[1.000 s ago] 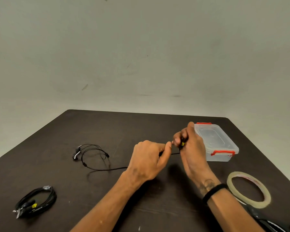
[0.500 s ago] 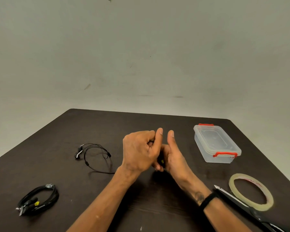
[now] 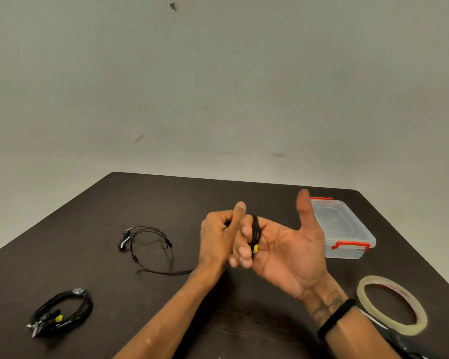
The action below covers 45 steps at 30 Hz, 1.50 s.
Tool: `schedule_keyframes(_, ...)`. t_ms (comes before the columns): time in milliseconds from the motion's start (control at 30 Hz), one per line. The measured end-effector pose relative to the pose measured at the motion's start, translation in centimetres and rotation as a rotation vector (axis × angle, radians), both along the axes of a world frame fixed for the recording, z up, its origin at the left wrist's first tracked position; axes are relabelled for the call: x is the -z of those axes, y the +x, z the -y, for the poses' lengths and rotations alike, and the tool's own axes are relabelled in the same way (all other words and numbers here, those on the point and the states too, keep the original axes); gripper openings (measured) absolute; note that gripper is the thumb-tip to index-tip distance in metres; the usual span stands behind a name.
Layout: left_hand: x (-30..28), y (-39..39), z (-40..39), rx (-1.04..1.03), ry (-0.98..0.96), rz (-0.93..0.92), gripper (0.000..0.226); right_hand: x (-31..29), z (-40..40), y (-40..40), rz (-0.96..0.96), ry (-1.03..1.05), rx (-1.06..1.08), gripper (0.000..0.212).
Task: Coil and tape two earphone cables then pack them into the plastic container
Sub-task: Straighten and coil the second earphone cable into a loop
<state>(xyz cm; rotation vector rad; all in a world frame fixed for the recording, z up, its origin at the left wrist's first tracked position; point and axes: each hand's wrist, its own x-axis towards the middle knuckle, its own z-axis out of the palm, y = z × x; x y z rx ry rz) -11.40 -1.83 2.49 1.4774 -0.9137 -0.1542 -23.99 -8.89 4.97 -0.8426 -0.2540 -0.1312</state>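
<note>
Wound round the fingers (image 3: 244, 252) of the palm-up right hand (image 3: 288, 252), thumb raised, was a thin black earphone cable with a yellow tag (image 3: 255, 235); its free run was pinched in the curled left hand (image 3: 218, 237) and trailed left across the dark brown table (image 3: 166, 200) to the earbuds. Nearer, a coiled black cable bundle (image 3: 62, 313) was seen left and a clear tape roll (image 3: 392, 304) right; farther right, a lidded clear plastic container with red clips (image 3: 345, 229) was set
</note>
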Motion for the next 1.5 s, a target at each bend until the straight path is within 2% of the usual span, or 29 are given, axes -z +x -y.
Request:
schedule_keyframes(167, 0.8, 0.1, 0.1, -0.043, 0.243, 0.312, 0.024, -0.4, 0.9, -0.4, 0.118, 0.156, 0.106, 0.117)
schedule_keyframes(233, 0.8, -0.2, 0.1, -0.057, 0.306, 0.446, 0.029, -0.5, 1.2, -0.5, 0.139, 0.202, 0.198, 0.119)
schedule_keyframes(333, 0.8, -0.8, 0.1, -0.106, 0.376, 0.684, 0.051, -0.5, 1.7, -0.5, 0.127, 0.223, 0.385, 0.121)
schedule_keyframes(500, 0.6, -1.1, -0.2, -0.167, 0.324, 0.86, 0.056, 0.1, 2.9, -0.6, 0.043, 0.155, 0.652, 0.115)
schedule_keyframes(600, -0.2, -0.9, -0.6, -0.193, 0.227, 0.874, 0.056, 0.8, 3.2, -0.5, -0.037, 0.019, 0.715, 0.113)
schedule_keyframes(700, -1.3, -0.8, -1.1, -0.224, 0.07, 0.88, 0.052, 1.2, 2.7, -0.3, -0.111, -0.101, 0.679, 0.112)
schedule_keyframes(833, -1.9, -0.1, -1.6, -0.247, -0.09, 0.852, 0.053, 1.0, 1.3, 0.0, -0.175, -0.231, 0.52, 0.113)
schedule_keyframes(1000, -2.2, 1.0, -1.8, -0.307, -0.119, 0.832, 0.06, 0.9, 0.2, 0.6, -0.241, -0.343, 0.231, 0.128)
schedule_keyframes(1067, -2.3, 1.2, -1.9, -0.303, -0.101, 0.829, 0.061, 0.9, 0.0, 0.7, -0.285, -0.382, 0.139, 0.127)
schedule_keyframes(1267, -2.1, 1.5, -1.6, -0.228, -0.06, 0.721, 0.063, 0.6, 0.3, 0.2, -0.34, -0.402, -0.11, 0.113)
schedule_keyframes(1367, -1.8, 1.6, -1.4, -0.17, -0.047, 0.618, 0.065, 0.5, 0.5, -0.1, -0.282, -0.351, -0.227, 0.113)
schedule_keyframes(1500, -1.4, 1.6, -0.9, -0.073, -0.002, 0.419, 0.068, 0.2, 0.8, -0.5, -0.182, -0.203, -0.256, 0.113)
